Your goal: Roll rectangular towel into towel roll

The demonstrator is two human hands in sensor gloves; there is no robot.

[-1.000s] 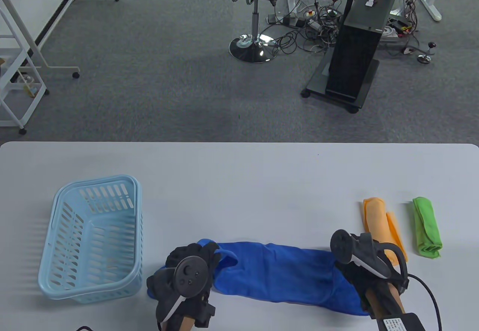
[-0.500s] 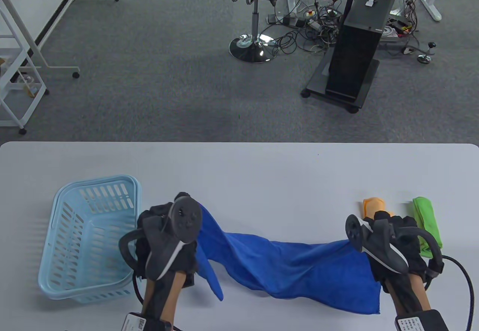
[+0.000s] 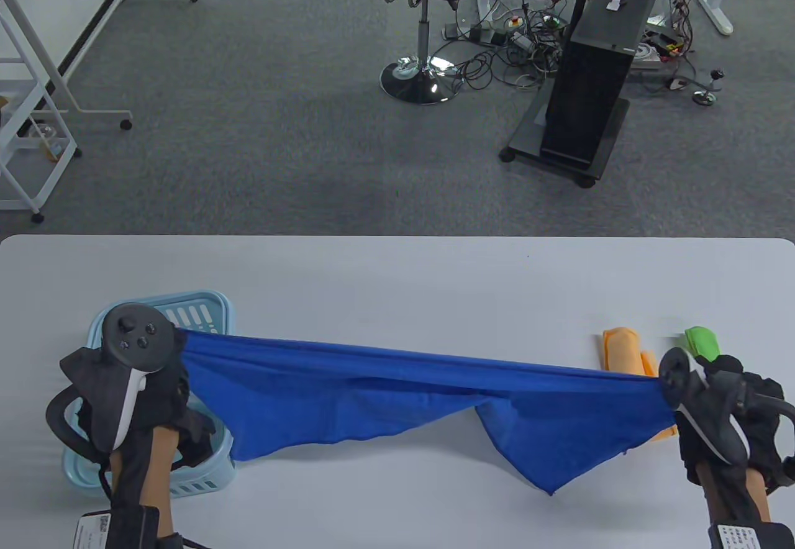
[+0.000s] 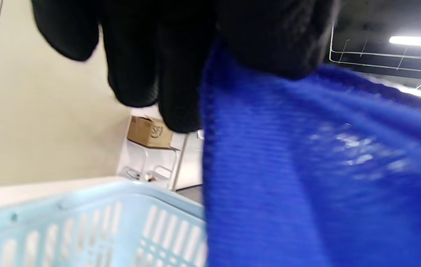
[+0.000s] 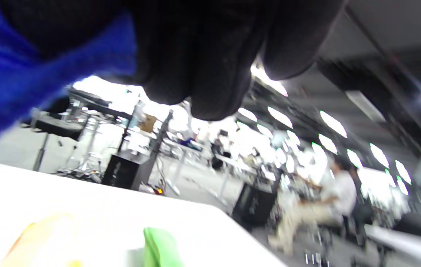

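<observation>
A blue towel (image 3: 410,397) hangs stretched in the air above the table (image 3: 397,276), held by its top corners. My left hand (image 3: 133,381) grips its left corner over the basket; in the left wrist view my gloved fingers (image 4: 147,63) close on the blue cloth (image 4: 307,174). My right hand (image 3: 723,415) grips the right corner at the table's right side; in the right wrist view the fingers (image 5: 203,55) clamp the blue cloth (image 5: 14,92). The towel's lower edge sags, with a point hanging at the lower right.
A light blue plastic basket (image 3: 205,313) stands at the left, partly under my left hand, and shows in the left wrist view (image 4: 95,226). A folded orange towel (image 3: 621,347) and a green one (image 3: 702,341) lie at the right, partly behind the blue towel and my right hand.
Both hands lifted the towel's ends off the table and moved apart, left hand to over the basket, right hand further right. The towel went from crumpled on the table to stretched in the air.
</observation>
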